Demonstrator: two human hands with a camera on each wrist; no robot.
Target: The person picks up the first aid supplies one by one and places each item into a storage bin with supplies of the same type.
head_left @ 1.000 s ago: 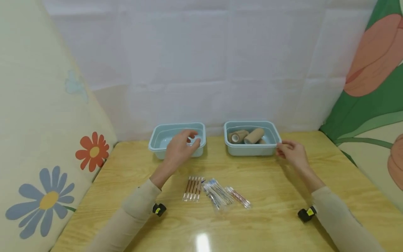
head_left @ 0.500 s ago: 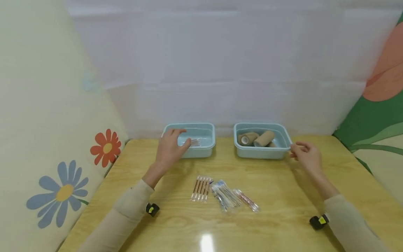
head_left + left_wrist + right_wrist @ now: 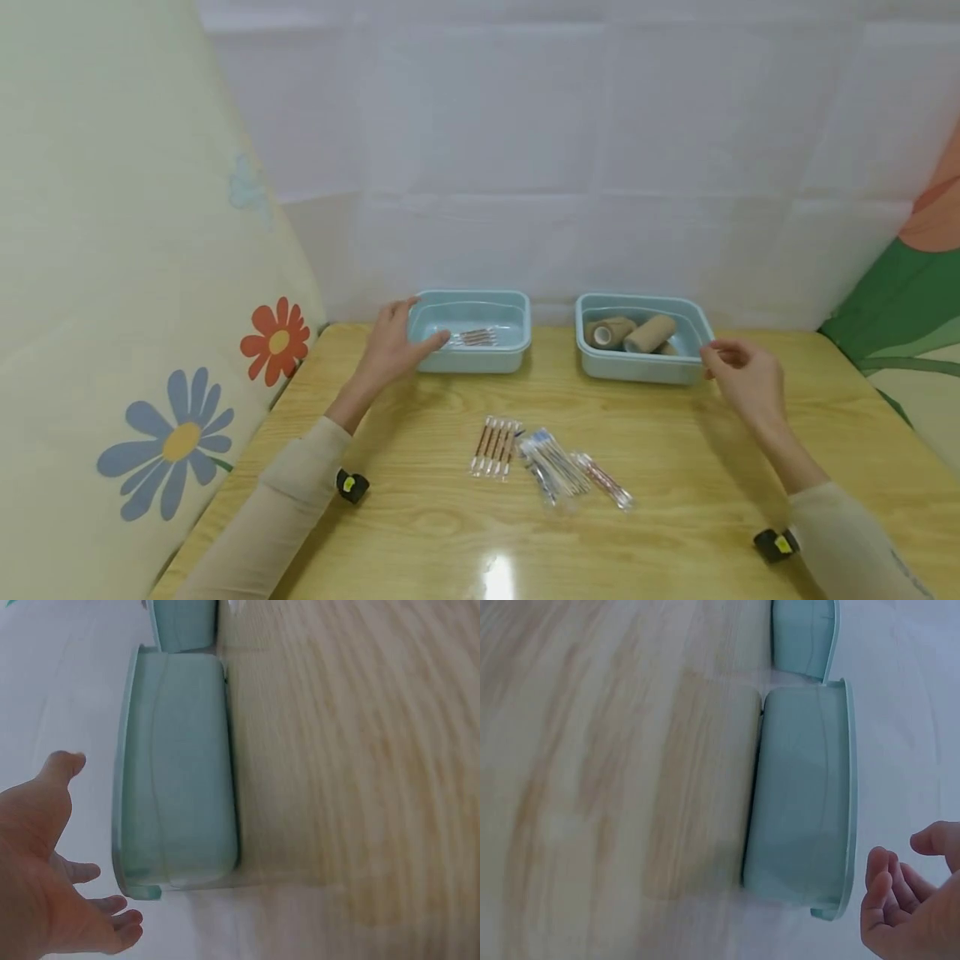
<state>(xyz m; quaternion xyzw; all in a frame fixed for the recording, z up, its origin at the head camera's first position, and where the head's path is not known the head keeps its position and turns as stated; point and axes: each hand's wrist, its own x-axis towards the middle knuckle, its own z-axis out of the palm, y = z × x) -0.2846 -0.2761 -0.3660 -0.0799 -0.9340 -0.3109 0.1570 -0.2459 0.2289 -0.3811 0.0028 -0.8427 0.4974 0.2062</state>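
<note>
My left hand [image 3: 390,342], thumb and fingers spread, is at the left end of a light blue plastic basin [image 3: 480,360]. A clear pack of brown-stemmed cotton swabs [image 3: 477,337] lies inside that basin. At the near right corner of a second light blue basin [image 3: 637,369] is my right hand [image 3: 750,379]. The right wrist view shows its fingers [image 3: 881,892] loosely bent and its thumb apart, with nothing between them. Tan bandage rolls [image 3: 649,334] lie in this second basin.
On the wooden table [image 3: 420,533] before the basins lie a flat pack of brown swabs [image 3: 495,447], a pack of pale-stemmed swabs [image 3: 555,462] and a narrow reddish pack [image 3: 604,481]. A white cloth [image 3: 480,150] hangs behind the basins.
My left hand has moved left from over the left basin to its left end, and the swab pack inside has come into sight. The right hand stays by its basin's corner. The head view has shifted.
</note>
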